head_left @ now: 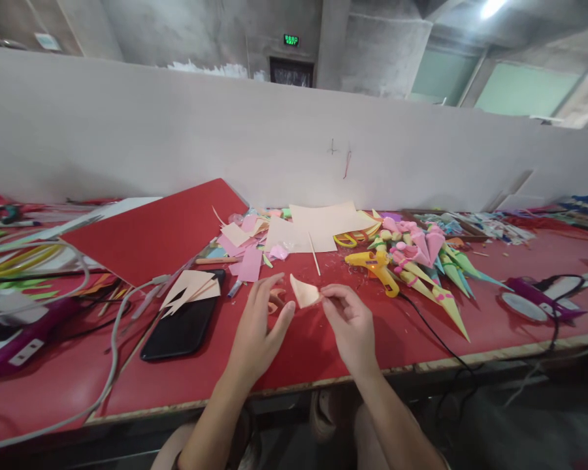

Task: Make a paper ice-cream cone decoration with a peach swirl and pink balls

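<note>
Between my hands is a small curled piece of cream craft foam or paper (304, 292). My right hand (349, 321) pinches its right corner between thumb and fingertips. My left hand (263, 321) is apart from it on the left, its fingers spread and curved over the red tabletop. Partly behind the left fingers lies an orange-brown looped object (275, 300), perhaps scissors handles. A thin pale stick (314, 253) lies just beyond the cream piece. To the right, a yellow hot glue gun (375, 269) rests on its side, a small orange light showing on it.
Left of my hands, a black phone (176, 336) bears several cut cream pieces (189, 290). A large red sheet (151, 232) leans behind it. Cream sheets (323, 225) and pink scraps (249, 261) lie at the back. Finished-looking paper flowers (421, 251) are heaped right, near a purple glue gun (543, 301).
</note>
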{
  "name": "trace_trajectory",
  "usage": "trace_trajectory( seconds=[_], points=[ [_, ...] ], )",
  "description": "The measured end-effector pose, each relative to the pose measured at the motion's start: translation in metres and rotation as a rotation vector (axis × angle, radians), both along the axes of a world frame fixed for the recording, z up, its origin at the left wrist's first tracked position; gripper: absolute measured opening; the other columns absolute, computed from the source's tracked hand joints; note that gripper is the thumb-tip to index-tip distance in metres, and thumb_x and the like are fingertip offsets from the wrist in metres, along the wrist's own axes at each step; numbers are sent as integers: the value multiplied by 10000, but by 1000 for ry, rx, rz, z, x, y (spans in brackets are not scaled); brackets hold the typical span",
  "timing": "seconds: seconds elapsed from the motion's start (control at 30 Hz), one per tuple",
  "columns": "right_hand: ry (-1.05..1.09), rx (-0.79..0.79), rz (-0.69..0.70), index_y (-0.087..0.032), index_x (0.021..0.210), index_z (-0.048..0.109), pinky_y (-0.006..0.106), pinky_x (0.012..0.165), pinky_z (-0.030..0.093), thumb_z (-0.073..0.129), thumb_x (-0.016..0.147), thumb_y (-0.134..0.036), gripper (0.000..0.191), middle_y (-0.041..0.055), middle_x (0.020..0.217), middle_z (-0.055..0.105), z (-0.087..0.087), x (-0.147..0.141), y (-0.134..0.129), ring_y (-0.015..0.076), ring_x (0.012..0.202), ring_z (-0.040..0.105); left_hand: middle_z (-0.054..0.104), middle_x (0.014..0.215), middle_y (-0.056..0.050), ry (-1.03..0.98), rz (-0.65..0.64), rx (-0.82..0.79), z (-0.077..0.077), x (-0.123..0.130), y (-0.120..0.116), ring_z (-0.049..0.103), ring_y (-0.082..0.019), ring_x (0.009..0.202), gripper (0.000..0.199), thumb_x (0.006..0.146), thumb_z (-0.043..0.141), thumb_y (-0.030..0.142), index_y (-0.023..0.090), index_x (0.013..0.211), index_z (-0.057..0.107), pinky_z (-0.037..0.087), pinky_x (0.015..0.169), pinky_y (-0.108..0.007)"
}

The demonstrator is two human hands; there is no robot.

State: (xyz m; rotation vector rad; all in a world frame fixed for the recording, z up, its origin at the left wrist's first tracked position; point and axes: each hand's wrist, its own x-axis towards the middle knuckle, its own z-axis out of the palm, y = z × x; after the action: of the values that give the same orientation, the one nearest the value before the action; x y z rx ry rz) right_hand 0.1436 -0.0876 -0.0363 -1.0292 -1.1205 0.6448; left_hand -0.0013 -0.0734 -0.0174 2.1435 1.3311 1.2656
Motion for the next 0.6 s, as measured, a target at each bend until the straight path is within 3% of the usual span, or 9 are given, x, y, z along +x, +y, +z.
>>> trace_trajectory(
  seconds=[0.17,0.27,0.43,0.6],
  points=[
    [448,-181,190,-189,750,593,289,742,471,616,666,-247,104,10,770,622,-2,-7,1,140,754,594,568,920,-65,-283,-287,-287,-4,3,-1,553,-135,740,433,805,472,316,187,1208,378,479,722,-304],
    [553,-201,249,-190,713,599,267,736,466,639,632,-246,107,-5,736,612,2,-11,-1,125,727,584,591,871,-55,-414,-343,-369,-2,5,-2,558,-136,720,466,770,525,315,180,1197,398,484,708,-299],
    [565,-196,277,-185,710,607,255,686,456,615,655,-252,87,-2,715,607,0,-13,-3,126,690,567,624,800,-34,-525,-381,-449,7,6,-5,574,-132,694,269,756,546,312,182,991,549,490,695,-279],
    [404,-153,351,-183,724,606,241,684,432,593,697,-216,44,-13,708,607,0,-15,-6,119,689,547,611,764,-22,-561,-402,-457,4,6,-3,562,-117,671,218,736,577,285,165,917,577,484,654,-246]
  ],
)
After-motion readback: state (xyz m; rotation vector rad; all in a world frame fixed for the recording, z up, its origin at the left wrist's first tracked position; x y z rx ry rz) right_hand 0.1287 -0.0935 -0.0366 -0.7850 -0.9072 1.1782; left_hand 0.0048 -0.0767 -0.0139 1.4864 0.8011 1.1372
